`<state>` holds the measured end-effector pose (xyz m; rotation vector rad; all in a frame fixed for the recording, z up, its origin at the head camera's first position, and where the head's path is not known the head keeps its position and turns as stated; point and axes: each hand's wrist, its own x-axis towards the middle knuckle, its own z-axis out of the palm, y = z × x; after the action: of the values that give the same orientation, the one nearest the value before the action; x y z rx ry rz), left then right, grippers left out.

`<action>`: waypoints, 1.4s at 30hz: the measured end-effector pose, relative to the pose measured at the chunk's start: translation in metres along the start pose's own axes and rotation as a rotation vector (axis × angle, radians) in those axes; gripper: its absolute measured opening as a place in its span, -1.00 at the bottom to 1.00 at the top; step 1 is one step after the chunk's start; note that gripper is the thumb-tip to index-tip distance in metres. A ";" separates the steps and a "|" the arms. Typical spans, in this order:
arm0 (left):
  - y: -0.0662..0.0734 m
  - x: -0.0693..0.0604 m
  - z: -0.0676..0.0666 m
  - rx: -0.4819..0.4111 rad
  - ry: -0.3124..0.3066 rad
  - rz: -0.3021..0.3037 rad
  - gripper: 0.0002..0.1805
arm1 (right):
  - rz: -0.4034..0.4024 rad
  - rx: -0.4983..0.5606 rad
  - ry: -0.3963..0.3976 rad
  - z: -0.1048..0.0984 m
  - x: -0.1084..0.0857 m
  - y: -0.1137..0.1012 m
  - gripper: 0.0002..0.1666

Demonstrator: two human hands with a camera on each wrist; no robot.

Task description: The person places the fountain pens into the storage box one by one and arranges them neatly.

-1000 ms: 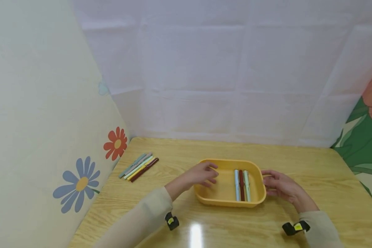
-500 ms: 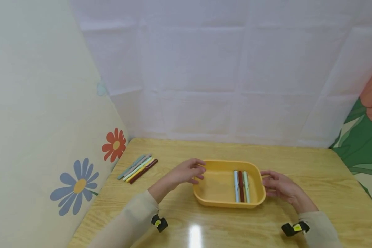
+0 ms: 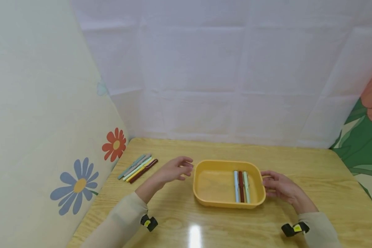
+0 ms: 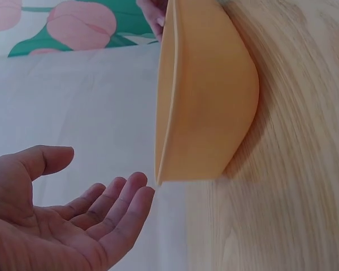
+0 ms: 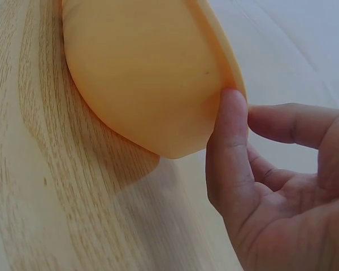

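Note:
A yellow tray (image 3: pixel 212 203) stands on the table with three pens inside: light blue (image 3: pixel 236 186), dark red (image 3: pixel 241 186) and pale green (image 3: pixel 246 186). They lie side by side toward its right end. My left hand (image 3: pixel 175 168) hovers just left of the tray, apart from it. In the left wrist view its palm (image 4: pixel 62 237) is bare and its fingers are loosely bent. At the tray's right end my right hand (image 3: pixel 280 186) pinches the rim, thumb and fingertips meeting there in the right wrist view.
Several pens (image 3: pixel 137 168), in grey-blue, grey, pale green, yellow and dark red, lie in a slanted group at the table's far left. A white cloth (image 3: pixel 204 86) hangs behind the wooden table (image 3: pixel 297 158). Flower-patterned cloth (image 3: pixel 49 137) bounds the left.
My left hand has moved left, from over the tray's left part to outside it. The right hand keeps its place at the rim. The pens have not moved.

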<state>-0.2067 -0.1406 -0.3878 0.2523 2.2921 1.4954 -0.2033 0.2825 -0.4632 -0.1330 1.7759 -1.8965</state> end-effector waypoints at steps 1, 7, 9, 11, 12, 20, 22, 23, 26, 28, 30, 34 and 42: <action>-0.002 -0.001 -0.003 0.010 0.009 0.001 -0.51 | -0.001 0.000 0.000 0.000 0.000 0.000 -0.60; -0.007 -0.008 -0.018 0.077 0.063 -0.008 -0.46 | -0.002 -0.002 -0.001 -0.001 0.000 0.001 -0.59; -0.009 -0.011 -0.024 0.103 0.080 -0.015 -0.44 | -0.001 -0.002 -0.001 -0.001 0.000 0.001 -0.58; -0.012 -0.013 -0.030 0.127 0.093 -0.016 -0.43 | 0.000 -0.002 -0.003 -0.001 0.000 0.001 -0.58; -0.014 -0.014 -0.032 0.140 0.098 -0.015 -0.43 | 0.000 -0.002 -0.003 -0.001 0.000 0.001 -0.58; -0.030 -0.023 -0.056 0.232 0.144 -0.015 -0.42 | 0.000 0.008 -0.002 -0.001 0.000 0.002 -0.59; -0.035 -0.025 -0.062 0.253 0.155 -0.019 -0.41 | 0.001 0.008 -0.002 -0.001 0.000 0.002 -0.58; -0.037 -0.025 -0.065 0.258 0.157 -0.022 -0.40 | 0.001 0.008 -0.001 -0.001 0.000 0.002 -0.57; -0.044 -0.025 -0.073 0.250 0.159 -0.032 -0.39 | 0.000 0.007 -0.004 -0.001 0.000 0.003 -0.56; -0.048 -0.025 -0.078 0.242 0.159 -0.039 -0.39 | 0.000 0.008 -0.004 -0.001 0.000 0.002 -0.56; -0.052 -0.026 -0.082 0.234 0.168 -0.049 -0.41 | 0.002 0.008 -0.008 -0.001 -0.001 0.002 -0.55; -0.056 -0.027 -0.088 0.269 0.195 -0.043 -0.43 | 0.015 -0.003 -0.003 0.000 -0.002 0.000 -0.50; -0.062 -0.029 -0.098 0.402 0.257 -0.065 -0.38 | 0.035 -0.017 0.016 0.001 -0.002 -0.002 -0.44</action>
<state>-0.2175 -0.2591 -0.4032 0.0958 2.7687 1.0751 -0.2021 0.2824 -0.4607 -0.0917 1.7934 -1.8634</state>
